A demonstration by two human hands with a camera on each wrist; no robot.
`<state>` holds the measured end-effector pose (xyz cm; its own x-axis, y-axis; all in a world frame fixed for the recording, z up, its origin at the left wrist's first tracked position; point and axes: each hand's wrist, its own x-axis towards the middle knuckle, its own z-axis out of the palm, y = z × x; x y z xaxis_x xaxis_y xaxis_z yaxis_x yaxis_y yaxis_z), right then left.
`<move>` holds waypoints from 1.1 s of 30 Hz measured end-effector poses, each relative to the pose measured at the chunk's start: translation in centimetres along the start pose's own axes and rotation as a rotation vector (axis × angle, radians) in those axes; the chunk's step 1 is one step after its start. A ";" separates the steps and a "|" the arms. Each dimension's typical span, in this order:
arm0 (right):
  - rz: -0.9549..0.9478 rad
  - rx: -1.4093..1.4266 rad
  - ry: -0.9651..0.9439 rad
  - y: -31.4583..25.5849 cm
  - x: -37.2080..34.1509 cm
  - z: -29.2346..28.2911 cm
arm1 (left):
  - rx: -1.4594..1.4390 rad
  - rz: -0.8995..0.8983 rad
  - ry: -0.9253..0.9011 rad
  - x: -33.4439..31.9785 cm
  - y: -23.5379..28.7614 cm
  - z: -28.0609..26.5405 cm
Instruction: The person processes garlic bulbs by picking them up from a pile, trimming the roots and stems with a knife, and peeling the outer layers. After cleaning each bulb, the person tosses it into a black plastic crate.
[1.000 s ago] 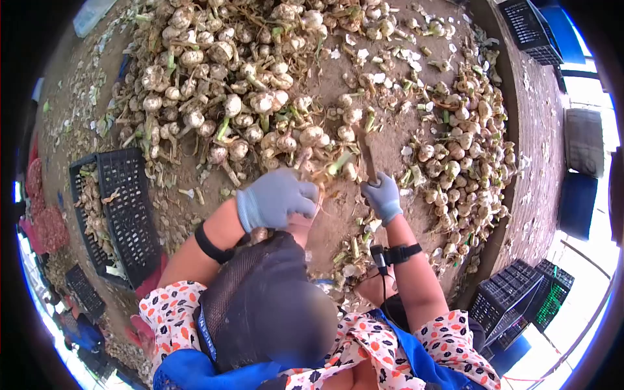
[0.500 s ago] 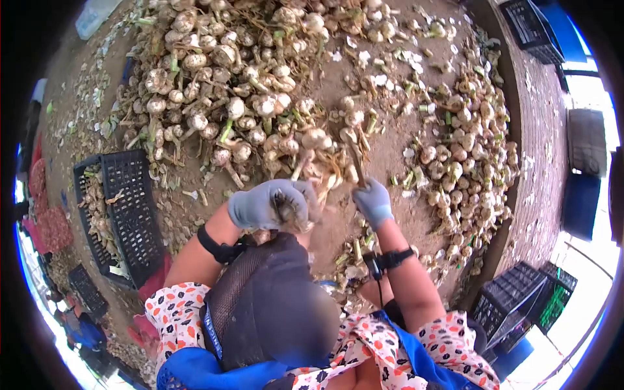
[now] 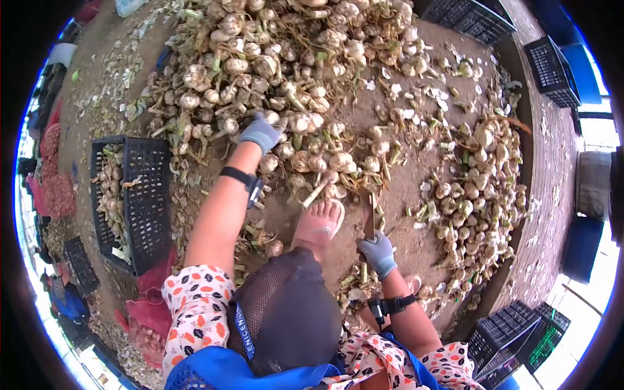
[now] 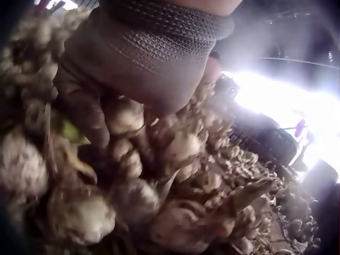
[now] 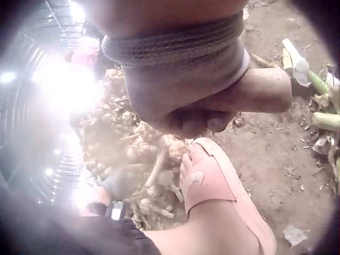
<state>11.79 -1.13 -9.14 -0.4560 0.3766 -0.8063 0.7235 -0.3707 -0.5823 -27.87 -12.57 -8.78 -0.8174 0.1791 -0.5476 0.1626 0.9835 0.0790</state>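
My gloved left hand (image 3: 261, 133) reaches into the near side of a large heap of garlic (image 3: 260, 65) with stalks on. The left wrist view shows its fingers (image 4: 95, 125) pointing down among the bulbs, beside a pale bulb (image 4: 125, 115) under the palm; I cannot tell whether they grip it. My gloved right hand (image 3: 377, 253) holds a knife (image 3: 369, 218) low over the ground, blade pointing away from the body. The knife's wooden handle (image 5: 265, 91) sticks out of the fist in the right wrist view.
A sandalled foot (image 3: 318, 224) stands between the hands. Trimmed bulbs (image 3: 474, 201) lie piled along a board at the right. A black crate (image 3: 146, 201) with garlic stands at the left, more crates (image 3: 504, 331) at the lower right. Cut stalks and peel litter the ground.
My left hand has gone from near the knife, over the foot, forward and left to the heap. The right hand has come slightly nearer the body, still with the knife.
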 end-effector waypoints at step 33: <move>-0.297 0.390 -0.091 -9.6 -0.2 0.3 | -1.123 0.512 -1.062 -16.6 3.8 3.7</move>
<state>4.80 2.04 -3.40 -0.6687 0.4449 -0.5958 0.3157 -0.5555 -0.7692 -11.64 -11.88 -2.46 -0.0030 0.8462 -0.5328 -0.5691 0.4367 0.6967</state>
